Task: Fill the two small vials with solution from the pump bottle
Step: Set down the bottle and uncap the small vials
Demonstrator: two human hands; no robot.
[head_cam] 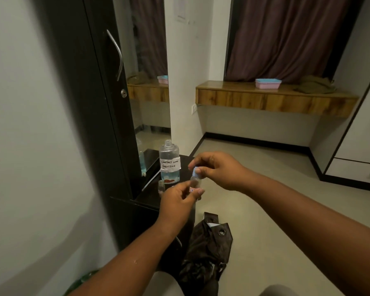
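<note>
A clear bottle (169, 162) labelled "contact lens solution" stands on a small black counter (150, 196), its neck bare with no pump on it and blue liquid in its lower part. My left hand (177, 201) holds a small clear vial (195, 182) by its body, just right of the bottle and above the counter's edge. My right hand (218, 169) pinches the pale blue cap (195, 172) at the top of that vial. A second small vial (161, 187) stands uncapped on the counter in front of the bottle.
A tall black cabinet door (98, 103) with a metal handle stands at the left, a mirror (147, 71) beside it. A dark bag (207, 248) lies on the floor below my hands. A wooden shelf (273, 99) with a pink and blue box runs along the far wall.
</note>
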